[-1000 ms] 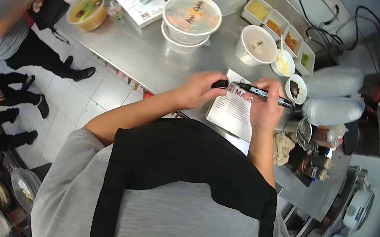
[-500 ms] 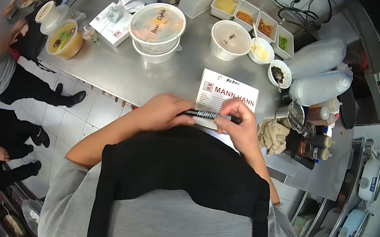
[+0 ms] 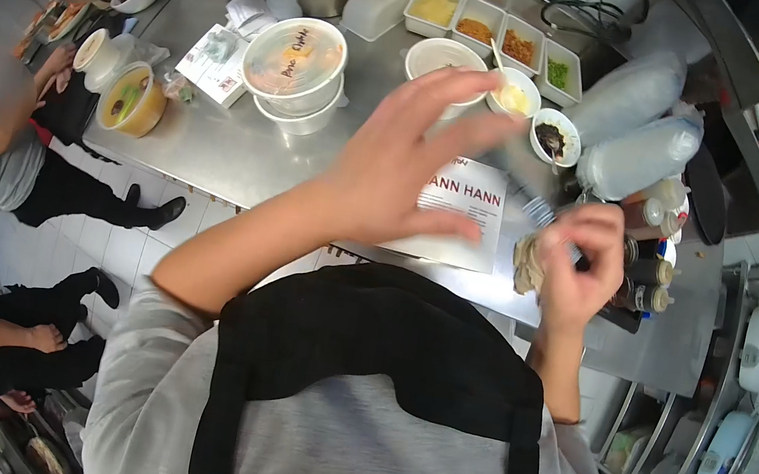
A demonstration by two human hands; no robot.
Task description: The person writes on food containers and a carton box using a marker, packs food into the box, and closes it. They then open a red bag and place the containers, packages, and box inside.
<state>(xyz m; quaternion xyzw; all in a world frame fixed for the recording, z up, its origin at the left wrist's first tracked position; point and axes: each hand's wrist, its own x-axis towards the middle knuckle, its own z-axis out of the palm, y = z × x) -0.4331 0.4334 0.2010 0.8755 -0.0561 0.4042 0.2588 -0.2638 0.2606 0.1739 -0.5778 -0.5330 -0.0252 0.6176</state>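
My left hand (image 3: 398, 159) is raised with its fingers spread, holding nothing, above the left part of a white printed carton (image 3: 470, 214) that lies on the steel counter. Handwriting shows at the carton's top, partly covered by my fingers. To the right, my right hand (image 3: 587, 258) is closed around a black marker (image 3: 535, 209), which is smeared by motion and tilted up to the left. A crumpled beige cloth (image 3: 527, 266) lies just beside this hand, partly hidden by it. Behind my left fingertips stands a round lidded tub (image 3: 444, 54).
Two stacked lidded bowls (image 3: 293, 67) stand on the steel counter (image 3: 223, 144). Several topping trays (image 3: 476, 33) line the back. Sauce bowls (image 3: 554, 138), wrapped cup stacks (image 3: 643, 154) and bottles (image 3: 647, 274) crowd the right. A soup tub (image 3: 133, 99) sits left, near other people (image 3: 5, 141).
My hands have come apart. My left hand let go of the marker, opened and rose over the carton; my right hand carried the marker to the right.
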